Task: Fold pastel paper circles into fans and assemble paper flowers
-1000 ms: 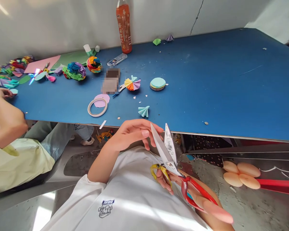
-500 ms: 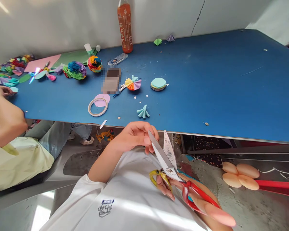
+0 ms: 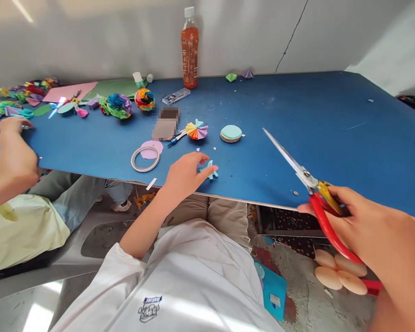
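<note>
My right hand point(image 3: 370, 230) holds a pair of scissors point(image 3: 283, 150) with red and yellow handles. The blades are together and point up and left over the table. My left hand point(image 3: 185, 177) is at the table's front edge, its thumb and forefinger apart around a light-blue fan-folded paper point(image 3: 212, 170). The thumb partly covers this paper, and I cannot tell whether it touches it. Just beyond lie a multicoloured paper fan rosette point(image 3: 196, 131) and a stack of round paper discs point(image 3: 231, 133), light blue on top.
A tape roll point(image 3: 135, 166) lies partly over a lilac paper disc point(image 3: 152, 150). Behind are a blurred phone-like slab point(image 3: 166, 125), crumpled-paper balls point(image 3: 119, 106), a clear case point(image 3: 176, 96) and a drink bottle point(image 3: 189, 55). A co-worker's arm point(image 3: 15, 157) rests at the left.
My right hand has swung the scissors out to the right and over the table, and their blades have closed. My left hand has moved forward from my lap to the light-blue folded paper.
</note>
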The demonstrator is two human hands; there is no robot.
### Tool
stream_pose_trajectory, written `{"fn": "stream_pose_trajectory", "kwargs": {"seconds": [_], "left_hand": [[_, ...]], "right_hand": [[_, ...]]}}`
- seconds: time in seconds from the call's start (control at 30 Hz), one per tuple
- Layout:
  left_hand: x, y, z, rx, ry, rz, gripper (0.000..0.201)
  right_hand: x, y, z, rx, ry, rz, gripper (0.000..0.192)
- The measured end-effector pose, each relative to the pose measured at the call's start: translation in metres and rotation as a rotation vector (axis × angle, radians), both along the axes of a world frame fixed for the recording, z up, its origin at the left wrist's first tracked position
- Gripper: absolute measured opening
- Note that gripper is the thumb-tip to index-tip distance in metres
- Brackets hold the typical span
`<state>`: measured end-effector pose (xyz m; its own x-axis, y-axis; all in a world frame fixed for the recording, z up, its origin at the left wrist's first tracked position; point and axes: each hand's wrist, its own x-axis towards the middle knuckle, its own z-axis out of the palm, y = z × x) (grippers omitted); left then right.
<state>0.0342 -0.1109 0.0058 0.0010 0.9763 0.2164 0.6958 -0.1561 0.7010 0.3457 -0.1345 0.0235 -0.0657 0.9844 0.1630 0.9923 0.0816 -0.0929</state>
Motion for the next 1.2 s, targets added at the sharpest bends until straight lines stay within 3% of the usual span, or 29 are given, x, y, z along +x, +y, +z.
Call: {"fn": "stream_pose_trajectory", "kwargs": {"seconds": [0.1,0.17,0.3,0.47,0.63,0.7,0.77,0.87,0.97,1.07,1.2], "left_hand": [[0.007,0.007,-0.002,-0.07,0.037,-0.011,0.019],[0.008,0.008,-0.005,-0.083,-0.038,-0.004,0.016],[0.003,0.001,-0.009,-0.055,-0.389,0.009,0.017],[0.005,-0.009,-0.009,-0.068,-0.883,-0.043,0.034],[0.014,-0.02,-0.003,-0.051,-1.058,-0.019,0.04],[0.018,-0.024,-0.002,-0.049,-1.072,-0.018,0.037],[0.021,-0.028,-0.002,-0.051,-1.072,-0.031,0.034],[0.026,-0.035,-0.002,-0.044,-1.049,-0.054,0.028],[0.03,-0.043,-0.001,-0.038,-1.015,-0.064,0.026],[0.031,-0.051,0.001,-0.045,-0.995,-0.062,0.026],[0.029,-0.057,0.003,-0.05,-1.029,-0.083,0.024]], "right_hand": [[-0.011,0.026,0.008,-0.084,-0.125,-0.059,0.043],[-0.017,0.037,0.008,-0.128,-0.142,-0.009,0.042],[-0.024,0.048,0.001,-0.197,0.005,0.147,0.046],[-0.033,0.057,-0.002,-0.188,0.02,0.164,0.047],[-0.043,0.052,0.004,-0.156,-0.005,0.11,0.046],[-0.052,0.041,0.004,-0.039,0.112,0.1,0.043],[-0.066,0.025,0.0,0.077,0.395,0.16,0.039],[-0.093,0.002,-0.01,0.029,0.91,0.354,0.04],[-0.12,-0.012,-0.02,-0.044,1.24,0.48,0.038],[-0.136,-0.015,-0.026,0.042,1.384,0.499,0.025],[-0.137,-0.013,-0.028,0.142,1.387,0.524,0.021]]}}
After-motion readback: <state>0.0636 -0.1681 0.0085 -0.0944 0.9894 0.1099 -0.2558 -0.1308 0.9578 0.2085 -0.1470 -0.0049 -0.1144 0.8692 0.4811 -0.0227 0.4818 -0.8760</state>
